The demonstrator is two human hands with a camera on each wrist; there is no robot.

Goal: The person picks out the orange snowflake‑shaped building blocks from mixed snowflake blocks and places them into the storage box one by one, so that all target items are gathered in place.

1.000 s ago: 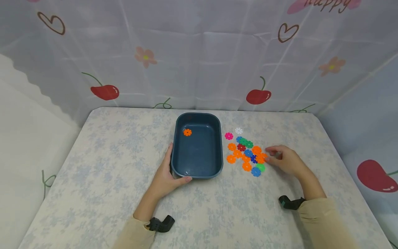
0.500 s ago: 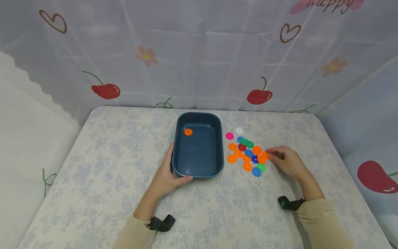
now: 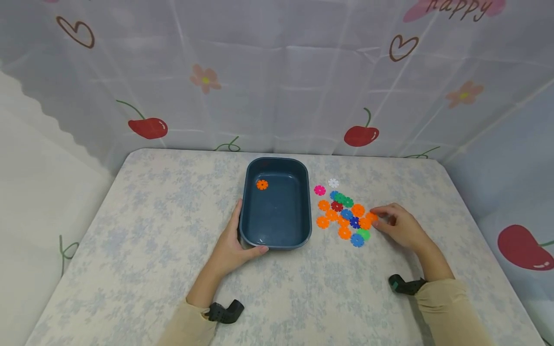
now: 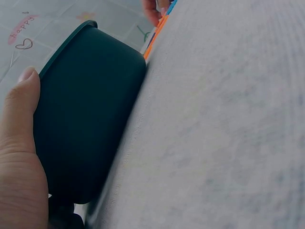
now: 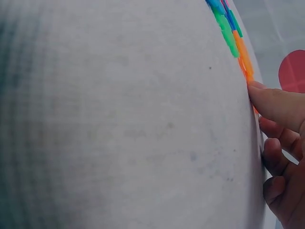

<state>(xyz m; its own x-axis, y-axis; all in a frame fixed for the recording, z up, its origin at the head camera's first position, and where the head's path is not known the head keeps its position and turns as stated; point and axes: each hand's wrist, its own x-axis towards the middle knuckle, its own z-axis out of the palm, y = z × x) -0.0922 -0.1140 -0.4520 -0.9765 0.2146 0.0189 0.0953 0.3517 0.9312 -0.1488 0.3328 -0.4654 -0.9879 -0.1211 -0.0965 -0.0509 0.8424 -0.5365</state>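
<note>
Basically, head cam: disc pile (image 3: 346, 214) on table (image 3: 173, 230) btwn bin (image 3: 277, 216) & RH (image 3: 402, 228); RH pinches outermost orange disc (image 3: 372, 217); LH (image 3: 229, 247) grips bin, 1 inner orange disc (image 3: 262, 184) flat on its floor. L wrist: outer wall (image 4: 90, 109) in the way, just sliver of pile past it. R wrist: green disc (image 5: 226, 36) edge-on, nr RH.

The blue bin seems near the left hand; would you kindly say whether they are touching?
Touching: the left wrist view shows the left hand with its thumb against the side of the blue bin.
</note>
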